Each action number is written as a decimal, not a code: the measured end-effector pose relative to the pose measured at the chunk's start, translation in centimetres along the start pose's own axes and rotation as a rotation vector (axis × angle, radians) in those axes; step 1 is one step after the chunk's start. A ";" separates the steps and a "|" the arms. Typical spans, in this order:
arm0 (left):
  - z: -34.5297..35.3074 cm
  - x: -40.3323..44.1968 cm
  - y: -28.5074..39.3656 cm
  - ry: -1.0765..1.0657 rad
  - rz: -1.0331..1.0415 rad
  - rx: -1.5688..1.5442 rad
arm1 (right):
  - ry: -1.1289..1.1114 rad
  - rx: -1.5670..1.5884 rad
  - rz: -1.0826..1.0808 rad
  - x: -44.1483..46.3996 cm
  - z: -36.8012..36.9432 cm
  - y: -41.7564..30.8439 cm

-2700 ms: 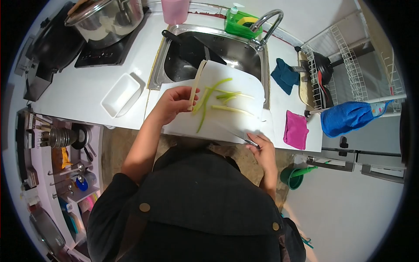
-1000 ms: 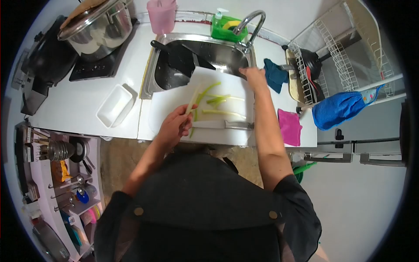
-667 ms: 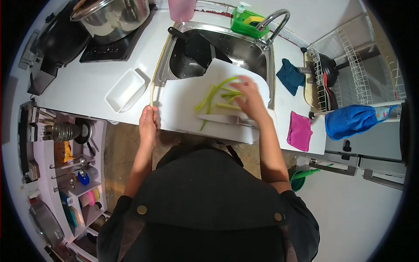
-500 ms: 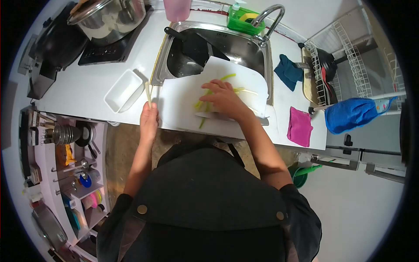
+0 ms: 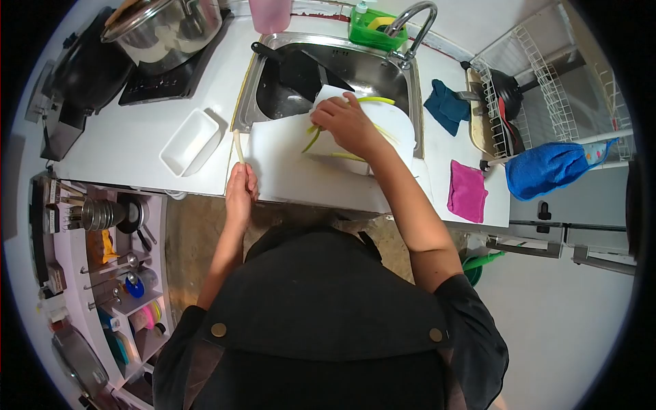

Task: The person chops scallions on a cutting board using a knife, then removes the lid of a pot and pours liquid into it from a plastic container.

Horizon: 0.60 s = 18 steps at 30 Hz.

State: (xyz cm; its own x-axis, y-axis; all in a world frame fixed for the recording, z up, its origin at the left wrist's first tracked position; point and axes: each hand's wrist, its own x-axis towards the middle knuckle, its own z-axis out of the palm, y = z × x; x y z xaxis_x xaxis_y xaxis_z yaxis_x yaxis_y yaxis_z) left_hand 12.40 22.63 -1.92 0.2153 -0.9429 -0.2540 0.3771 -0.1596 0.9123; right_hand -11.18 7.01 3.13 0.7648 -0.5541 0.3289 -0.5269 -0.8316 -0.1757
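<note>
My left hand point(image 5: 240, 188) is closed round the lower end of a pale, slender vegetable stalk point(image 5: 238, 143), held upright at the left edge of the white cutting board point(image 5: 277, 160). Over the board's far part, my right hand point(image 5: 345, 123) has its fingers curled down on yellow-green vegetable strips point(image 5: 311, 141). Some strip ends poke out left of the fingers, and a longer green strip point(image 5: 376, 100) sticks out beyond them. Another thin strip point(image 5: 347, 156) lies nearer me, beside my wrist. The hand hides the middle of the bunch.
A white rectangular dish point(image 5: 183, 147) stands left of the board. Behind is a steel sink point(image 5: 273, 41) holding a black pan-like item point(image 5: 301, 74), with a faucet point(image 5: 427, 31) above. Cloths in teal point(image 5: 447, 109) and magenta point(image 5: 467, 191) lie right. A pot point(image 5: 164, 41) sits on the cooktop.
My right hand has moved away from me and slightly left, drawing strips with it. The knife blade seen under it before is no longer clearly visible. My left hand still holds the stalk.
</note>
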 end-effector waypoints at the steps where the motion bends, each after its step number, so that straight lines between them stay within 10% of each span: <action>1: -0.3 0.0 -0.1 0.000 0.009 0.033 | -0.002 0.003 -0.003 0.1 -0.8 -0.2; 11: 0.9 -0.2 -0.5 -0.096 0.284 0.510 | -0.061 0.147 0.398 -3.3 -0.4 5.8; 16: 1.2 -0.4 0.8 -0.152 0.607 0.943 | 0.467 0.160 0.369 -6.9 -2.2 4.5; 18: 1.5 0.0 0.5 -0.173 0.746 1.071 | 0.569 0.440 0.813 -11.1 -3.3 3.7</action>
State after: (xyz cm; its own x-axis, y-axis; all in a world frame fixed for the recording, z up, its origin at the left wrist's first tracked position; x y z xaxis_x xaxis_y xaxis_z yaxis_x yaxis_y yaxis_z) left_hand 11.26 22.10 -0.98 -0.0877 -0.9170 0.3892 -0.6945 0.3364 0.6361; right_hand -22.82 10.21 1.91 -0.0968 -0.9405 0.3258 -0.5328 -0.2276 -0.8151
